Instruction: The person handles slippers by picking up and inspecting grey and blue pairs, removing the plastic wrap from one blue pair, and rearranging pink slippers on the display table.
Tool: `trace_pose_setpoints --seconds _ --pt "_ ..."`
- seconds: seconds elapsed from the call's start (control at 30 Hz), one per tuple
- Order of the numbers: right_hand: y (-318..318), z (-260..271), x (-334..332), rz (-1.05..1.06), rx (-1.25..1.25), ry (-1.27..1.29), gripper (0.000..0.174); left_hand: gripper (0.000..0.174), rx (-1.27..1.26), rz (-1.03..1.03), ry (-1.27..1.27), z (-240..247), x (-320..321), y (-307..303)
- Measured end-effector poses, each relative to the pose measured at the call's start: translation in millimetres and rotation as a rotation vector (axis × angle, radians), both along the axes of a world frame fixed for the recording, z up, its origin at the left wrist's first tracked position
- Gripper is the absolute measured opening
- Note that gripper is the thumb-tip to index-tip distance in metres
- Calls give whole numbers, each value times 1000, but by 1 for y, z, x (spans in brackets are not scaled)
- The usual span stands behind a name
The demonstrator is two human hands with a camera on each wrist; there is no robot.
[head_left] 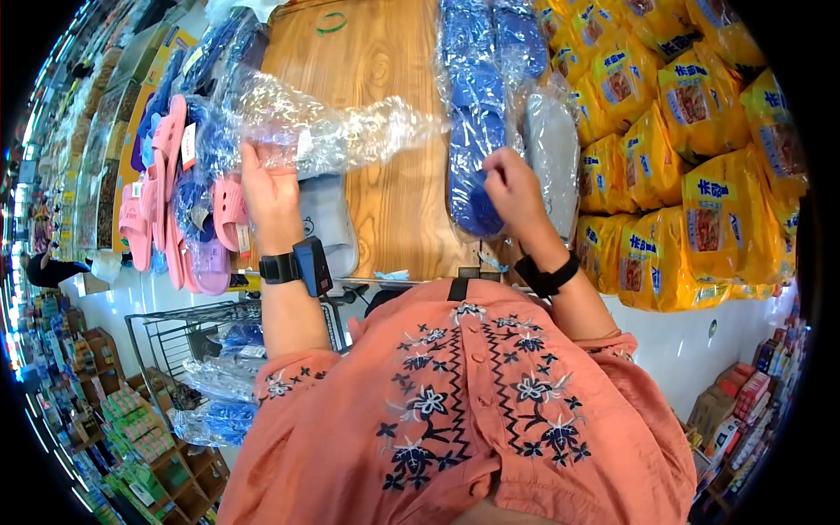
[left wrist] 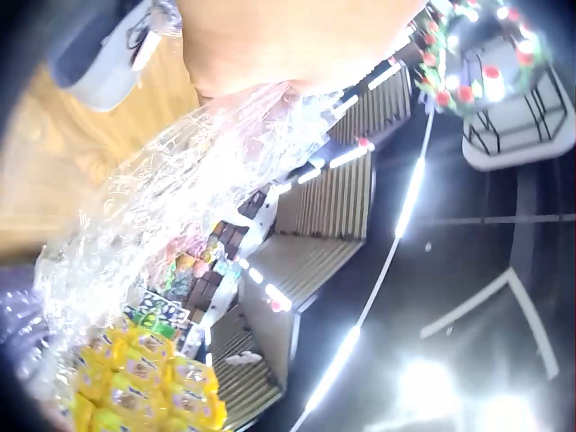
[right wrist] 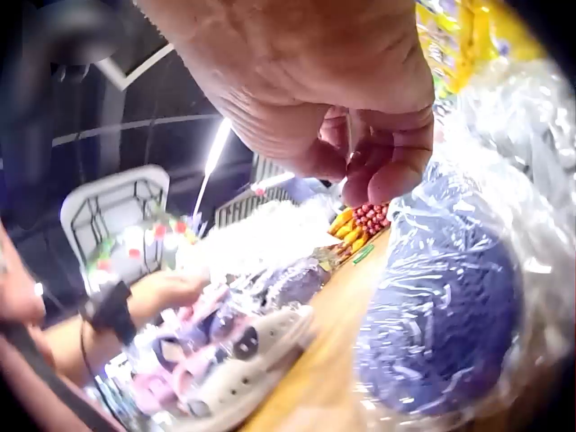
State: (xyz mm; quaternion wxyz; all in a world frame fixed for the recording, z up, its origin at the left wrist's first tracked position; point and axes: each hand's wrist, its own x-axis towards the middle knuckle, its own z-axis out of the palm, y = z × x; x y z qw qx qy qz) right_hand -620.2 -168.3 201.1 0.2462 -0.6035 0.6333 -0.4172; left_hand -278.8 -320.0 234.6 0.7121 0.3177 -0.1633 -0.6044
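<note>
My left hand (head_left: 269,197) holds a crinkled clear plastic bag (head_left: 350,136) above the wooden table (head_left: 385,219); its fingertips are partly hidden by the film. In the left wrist view the bag (left wrist: 171,198) stretches away from the hand (left wrist: 297,45). On the right, my right hand (head_left: 516,192) has curled fingers with nothing visible between them. Right beside it lie blue slippers (head_left: 472,131) wrapped in clear plastic; the right wrist view shows one blue slipper (right wrist: 441,306) just below the hand (right wrist: 306,81). A grey slipper (head_left: 324,219) lies near my left wrist.
Pink slippers (head_left: 162,201) crowd the table's left side. Wrapped grey footwear (head_left: 551,149) lies along the right edge, beside stacked yellow packs (head_left: 691,184). A green band (head_left: 331,24) is at the far end. Below left stands a cart (head_left: 175,328) with wrapped items.
</note>
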Motion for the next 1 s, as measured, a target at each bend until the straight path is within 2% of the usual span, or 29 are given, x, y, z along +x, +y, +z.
trace_pose_setpoints --seconds 0.07,0.1,0.2,0.23,0.33,0.37,0.5,0.6,0.7,0.8,0.83,0.9,0.97,1.0 --pt "-2 21 -3 -9 324 -588 36 39 11 -64 -118 24 -14 13" --pt "0 40 2 42 339 -709 55 39 -31 -112 -139 22 -19 17" --pt "-3 54 16 49 494 -956 63 38 -16 -182 -36 18 -40 28" --pt "-7 47 17 57 518 -1012 54 38 20 -196 8 12 -42 29" --pt "-12 26 14 128 381 -1044 39 37 27 -199 22 8 -44 37" --pt "-11 22 11 64 343 -1022 25 38 10 -156 -9 2 -37 34" --pt "-14 35 1 52 174 -894 19 38 21 -77 -84 -4 -19 29" --pt "-19 53 -2 7 147 -904 20 42 93 -247 -196 -9 -14 38" --pt "-21 68 -13 9 98 -837 20 48 199 -29 -920 8 2 42" --pt "-26 70 -8 10 50 -803 20 57 -208 220 -1415 40 -13 55" --pt "-27 71 -2 18 38 -788 20 60 -288 109 -1515 49 -21 58" --pt "-28 75 10 52 20 -746 20 64 -602 -38 -1616 78 -58 87" --pt "-26 88 21 94 1 -698 22 58 -821 -21 -1751 95 -87 96" --pt "-26 93 25 115 -6 -661 22 56 -838 -52 -1750 93 -92 94"
